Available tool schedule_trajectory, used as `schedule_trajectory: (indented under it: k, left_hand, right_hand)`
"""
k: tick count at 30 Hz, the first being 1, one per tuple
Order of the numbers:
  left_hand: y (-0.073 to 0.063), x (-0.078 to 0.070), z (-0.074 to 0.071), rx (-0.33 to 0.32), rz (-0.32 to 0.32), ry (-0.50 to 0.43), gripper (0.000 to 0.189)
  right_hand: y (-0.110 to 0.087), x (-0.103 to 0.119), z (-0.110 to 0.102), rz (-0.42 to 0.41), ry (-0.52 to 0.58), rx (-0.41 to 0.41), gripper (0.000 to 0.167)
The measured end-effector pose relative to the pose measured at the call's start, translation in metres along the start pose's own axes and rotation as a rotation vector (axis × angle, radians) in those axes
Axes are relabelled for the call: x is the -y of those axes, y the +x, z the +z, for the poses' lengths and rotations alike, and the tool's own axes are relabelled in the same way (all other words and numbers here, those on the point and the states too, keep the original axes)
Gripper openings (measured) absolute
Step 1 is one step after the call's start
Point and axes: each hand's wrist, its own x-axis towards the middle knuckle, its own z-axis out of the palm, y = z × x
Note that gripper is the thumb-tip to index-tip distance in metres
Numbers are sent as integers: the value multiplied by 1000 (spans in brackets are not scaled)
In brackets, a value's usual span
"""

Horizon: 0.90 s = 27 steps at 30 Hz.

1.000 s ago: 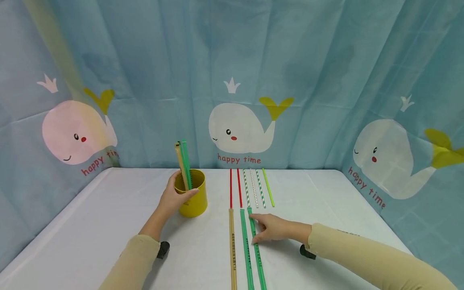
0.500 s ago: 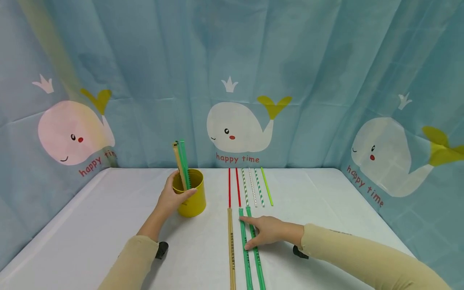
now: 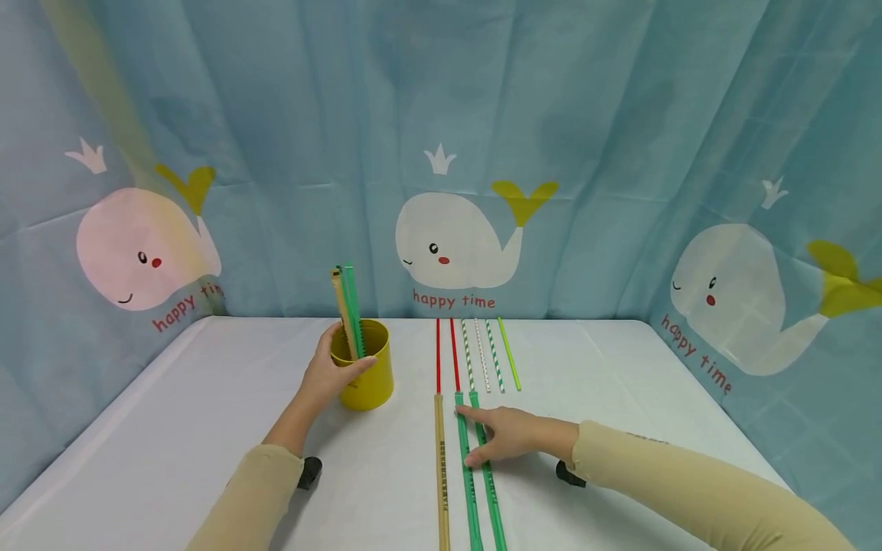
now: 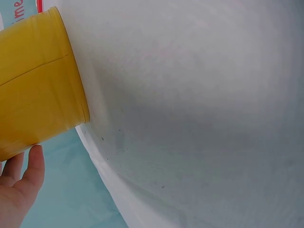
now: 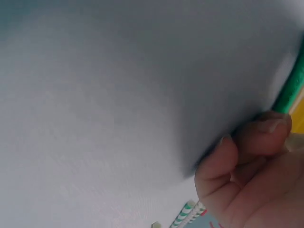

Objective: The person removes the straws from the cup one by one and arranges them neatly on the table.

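Note:
My left hand (image 3: 334, 375) grips the rim and side of a yellow cup (image 3: 368, 386), thumb at the front. A tan and a green wrapped straw (image 3: 353, 310) lean upright inside it. Flat on the table lie a tan wrapped straw (image 3: 442, 467) and two green ones in printed sleeves. My right hand (image 3: 506, 432) reaches across the rightmost green straw (image 3: 494, 505); its index fingertip and thumb touch the left green straw (image 3: 472, 497) at separate spots. In the right wrist view, the other fingers (image 5: 216, 161) look bent, close to the tabletop.
Behind the wrapped straws, thin straws lie in a row: two red straws (image 3: 455, 360), green-striped and dotted ones, and a lime-green straw (image 3: 510, 356) at the right. A white cloth (image 3: 207, 428) covers the table. A blue whale-print curtain (image 3: 606, 153) hangs along its back and sides.
My right hand has shifted left from the rightmost green wrapped straw to the one beside it, then stayed there. The left hand keeps its hold on the yellow cup.

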Motion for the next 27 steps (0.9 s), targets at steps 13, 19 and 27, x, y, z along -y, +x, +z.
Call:
schedule_trajectory:
  k: [13,19,27]
  left_hand:
    - [1,4,-1,-10,8,-4,100]
    - [1,4,2,-24,3,1,100]
    - [0,5,3,-35,19,17,101]
  right_hand:
    - [33,40,-51,-148,157,-154,64]
    - [57,67,-62,-144,227,-300,51]
    - [95,98,-65,-171,265,-459,52]
